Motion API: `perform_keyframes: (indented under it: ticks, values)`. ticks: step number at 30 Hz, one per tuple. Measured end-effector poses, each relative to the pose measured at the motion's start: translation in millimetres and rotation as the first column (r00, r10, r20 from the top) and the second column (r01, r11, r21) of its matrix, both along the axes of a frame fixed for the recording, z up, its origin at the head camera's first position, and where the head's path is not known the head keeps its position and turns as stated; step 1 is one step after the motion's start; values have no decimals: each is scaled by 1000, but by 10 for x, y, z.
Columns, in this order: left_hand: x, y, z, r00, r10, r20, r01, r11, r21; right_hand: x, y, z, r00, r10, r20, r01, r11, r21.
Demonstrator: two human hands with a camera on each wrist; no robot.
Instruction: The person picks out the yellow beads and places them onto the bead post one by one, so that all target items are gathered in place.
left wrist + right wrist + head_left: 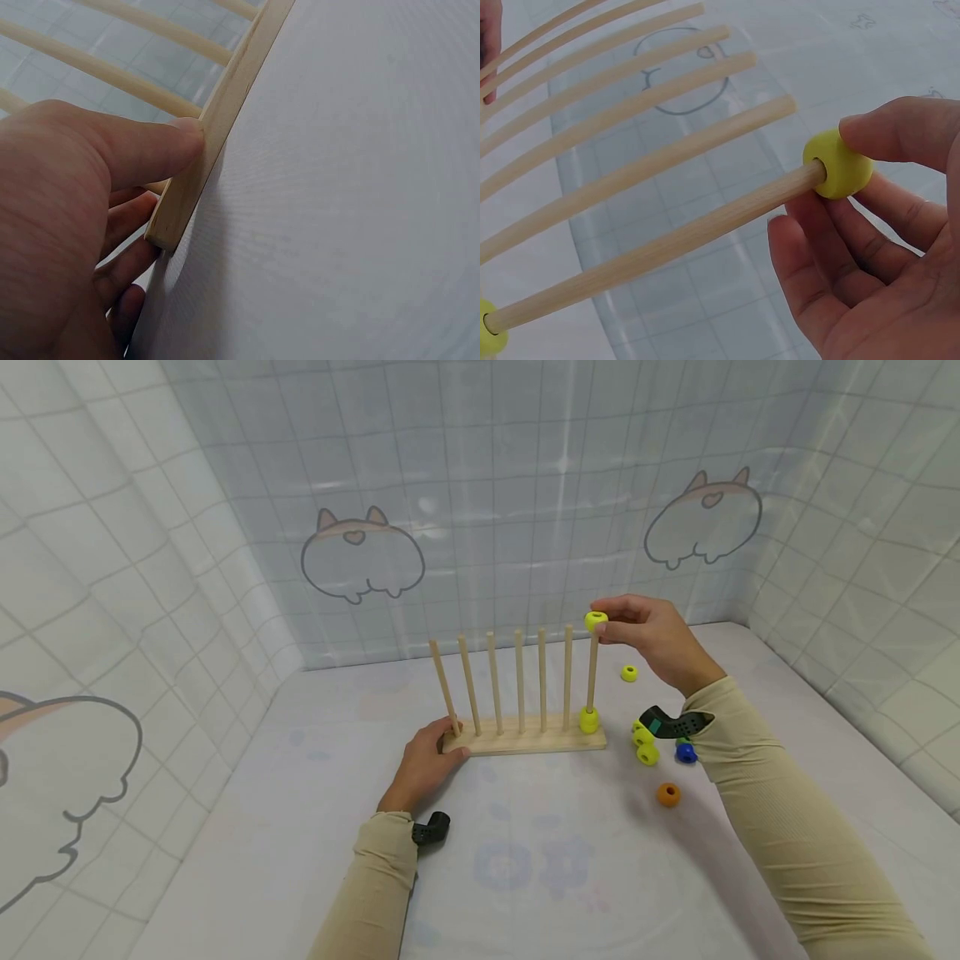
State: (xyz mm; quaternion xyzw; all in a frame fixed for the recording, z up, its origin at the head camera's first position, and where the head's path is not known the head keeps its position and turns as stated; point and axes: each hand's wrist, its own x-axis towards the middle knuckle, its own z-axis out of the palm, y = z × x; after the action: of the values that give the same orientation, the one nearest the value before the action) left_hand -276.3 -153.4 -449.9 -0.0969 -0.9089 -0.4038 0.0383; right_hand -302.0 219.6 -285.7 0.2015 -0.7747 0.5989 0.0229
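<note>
A wooden peg rack (525, 744) with a row of several upright pegs stands on the table. My left hand (427, 766) grips the left end of its base, thumb along the front edge and fingers behind, as the left wrist view shows. At the top of the rightmost peg (667, 244), my right hand (656, 633) pinches a yellow bead (840, 165) between thumb and fingers. The peg's tip enters the hole of that bead in the right wrist view. Yellow beads (588, 721) sit at the foot of the same peg.
Right of the rack lie loose yellow beads (647, 754), a blue bead (686, 753) and an orange bead (669, 794). Another yellow bead (629, 673) lies farther back. A tile-patterned curtain (487, 527) rises behind the table and along both sides.
</note>
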Motion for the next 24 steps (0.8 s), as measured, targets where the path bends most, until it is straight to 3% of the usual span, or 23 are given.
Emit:
perform_keyframes:
  ticks: [24]
  values:
    - [4,1,10,1000,-4,-5,4,1000,1,-15,12,-3,1000,-1,-8,1,1000,-30]
